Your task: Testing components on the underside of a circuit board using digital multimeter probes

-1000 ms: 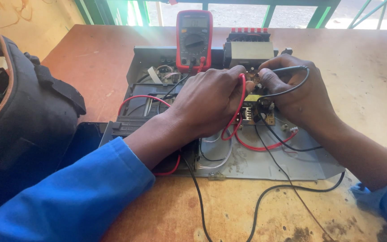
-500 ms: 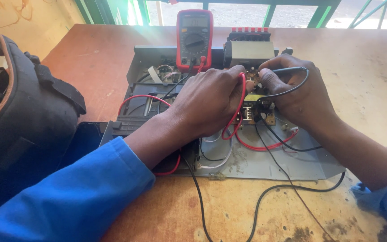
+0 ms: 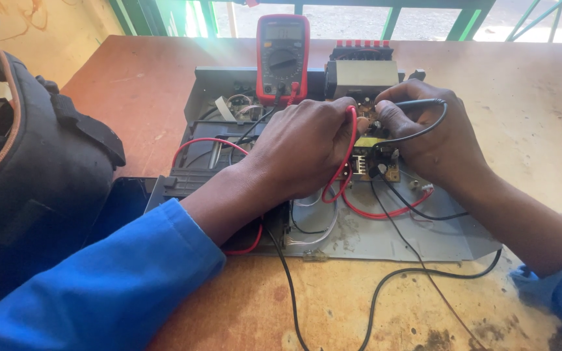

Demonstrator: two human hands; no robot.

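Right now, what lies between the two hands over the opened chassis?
In the head view, a small circuit board lies between the left hand and right hand, with the red lead looping across it.

Counts on the wooden table [image 3: 528, 104]
One red multimeter [image 3: 283, 57], one open grey chassis [image 3: 385, 237], one small circuit board [image 3: 371, 162], two test leads — one red [image 3: 341, 175], one black [image 3: 424, 130] — two hands, one dark bag [image 3: 30, 188]

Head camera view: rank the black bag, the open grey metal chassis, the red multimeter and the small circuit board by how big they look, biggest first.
1. Grey metal chassis and black bag: too close to rank, since the bag is nearer and cut off by the frame.
2. Red multimeter.
3. Small circuit board, partly hidden by the hands.
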